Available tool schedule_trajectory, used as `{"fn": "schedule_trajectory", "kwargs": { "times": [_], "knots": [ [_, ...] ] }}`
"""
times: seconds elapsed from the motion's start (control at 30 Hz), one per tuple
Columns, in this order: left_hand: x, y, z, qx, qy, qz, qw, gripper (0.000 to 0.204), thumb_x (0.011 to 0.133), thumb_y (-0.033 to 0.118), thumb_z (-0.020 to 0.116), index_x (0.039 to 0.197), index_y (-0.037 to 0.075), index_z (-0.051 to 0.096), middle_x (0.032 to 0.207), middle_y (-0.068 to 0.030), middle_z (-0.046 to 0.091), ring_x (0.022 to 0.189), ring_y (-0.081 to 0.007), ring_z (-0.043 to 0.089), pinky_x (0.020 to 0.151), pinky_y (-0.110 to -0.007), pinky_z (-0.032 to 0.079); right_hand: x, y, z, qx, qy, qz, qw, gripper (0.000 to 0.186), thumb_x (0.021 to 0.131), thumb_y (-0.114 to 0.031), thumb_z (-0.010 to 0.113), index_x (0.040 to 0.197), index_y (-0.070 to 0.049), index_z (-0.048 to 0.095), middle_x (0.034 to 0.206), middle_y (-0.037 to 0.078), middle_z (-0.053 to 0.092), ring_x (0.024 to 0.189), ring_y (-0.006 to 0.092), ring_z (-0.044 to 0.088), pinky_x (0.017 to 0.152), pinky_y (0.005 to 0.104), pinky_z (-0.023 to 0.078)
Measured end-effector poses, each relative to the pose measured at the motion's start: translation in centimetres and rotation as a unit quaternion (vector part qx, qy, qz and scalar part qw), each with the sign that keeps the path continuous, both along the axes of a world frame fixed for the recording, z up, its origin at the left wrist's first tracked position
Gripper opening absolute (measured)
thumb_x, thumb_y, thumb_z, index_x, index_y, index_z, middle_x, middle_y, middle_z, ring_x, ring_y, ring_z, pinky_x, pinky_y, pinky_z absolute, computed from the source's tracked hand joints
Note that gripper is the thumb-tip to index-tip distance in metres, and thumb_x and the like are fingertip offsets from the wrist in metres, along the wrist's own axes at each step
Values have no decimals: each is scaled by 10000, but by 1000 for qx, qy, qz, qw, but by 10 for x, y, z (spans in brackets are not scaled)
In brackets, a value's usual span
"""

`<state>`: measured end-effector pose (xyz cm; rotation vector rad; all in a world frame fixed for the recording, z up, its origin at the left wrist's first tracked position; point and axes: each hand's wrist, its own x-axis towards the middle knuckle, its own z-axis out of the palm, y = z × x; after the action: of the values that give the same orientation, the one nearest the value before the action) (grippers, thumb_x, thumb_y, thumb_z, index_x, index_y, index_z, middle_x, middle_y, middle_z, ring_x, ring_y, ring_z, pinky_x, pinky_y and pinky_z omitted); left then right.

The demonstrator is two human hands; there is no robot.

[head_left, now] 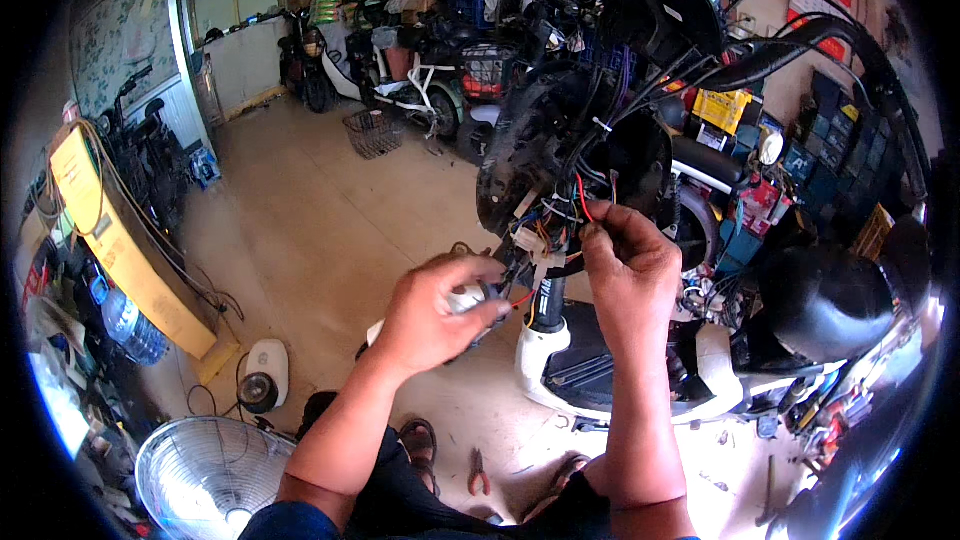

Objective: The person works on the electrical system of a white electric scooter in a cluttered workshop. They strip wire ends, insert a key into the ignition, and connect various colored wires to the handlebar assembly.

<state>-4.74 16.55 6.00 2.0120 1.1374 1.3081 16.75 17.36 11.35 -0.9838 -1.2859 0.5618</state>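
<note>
Here, a bundle of wires hangs from the scooter at centre. The right hand pinches a red wire at its twelve o'clock. The left hand, at eight o'clock, is closed around a small tool. Pliers lie on the floor at six o'clock.

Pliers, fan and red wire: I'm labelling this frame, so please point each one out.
pliers [479,473], head view, on the handles, lying on the floor.
fan [210,475], head view, on its wire grille.
red wire [580,195], head view, on the stretch above the right hand [630,265].
</note>
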Motion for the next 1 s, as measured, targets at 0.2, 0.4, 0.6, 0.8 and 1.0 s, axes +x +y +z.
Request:
{"fn": "schedule_trajectory", "kwargs": {
  "times": [0.2, 0.4, 0.6, 0.8, 1.0],
  "knots": [
    [17, -11, -2, 50, 52, -18, 997, 280, 869, 35, 842, 1114, 0, 710, 1040, -61, 758, 1004, -161, 717, 880, -314, 561, 8, -5, 4, -55, 82, 80, 992, 242, 1007, 6, 652, 1232, 38, 734, 1011, 45, 756, 844, 74, 678, 692, 202, 487],
    [4, -10, -5, -69, -193, -230, 951, 174, 940, 100, 779, 1078, 7, 725, 1103, -181, 763, 1011, -255, 732, 891, -415, 577, 9, 1, -2, 51, 128, 120, 983, 292, 999, 27, 684, 1288, 41, 719, 1067, 69, 766, 907, 118, 724, 795, 235, 567],
    [7, 1, -10, -100, -435, -350, 823, 326, 981, 136, 758, 1281, 24, 695, 1146, -144, 765, 1147, -256, 705, 1059, -414, 526, 4, 5, -7, 54, 113, 78, 989, 274, 1001, 2, 723, 1270, 51, 726, 1104, 100, 777, 927, 140, 743, 847, 266, 599],
    [5, 25, -21, -163, -616, -389, 665, 171, 1016, 183, 727, 1172, 114, 712, 1162, -66, 755, 1131, -236, 701, 877, -373, 535, 4, 7, -10, 66, 79, 6, 995, 245, 998, -31, 747, 1228, 52, 754, 1031, 84, 784, 878, 114, 728, 789, 245, 591],
    [2, 31, -26, -181, -653, -354, 645, 205, 1054, 208, 655, 1238, 158, 732, 1295, -113, 733, 1226, -273, 646, 963, -438, 539, -1, 9, -13, 111, 77, -49, 990, 200, 998, -68, 748, 1168, 33, 777, 832, 54, 761, 745, 46, 665, 632, 232, 541]
  ]
}}
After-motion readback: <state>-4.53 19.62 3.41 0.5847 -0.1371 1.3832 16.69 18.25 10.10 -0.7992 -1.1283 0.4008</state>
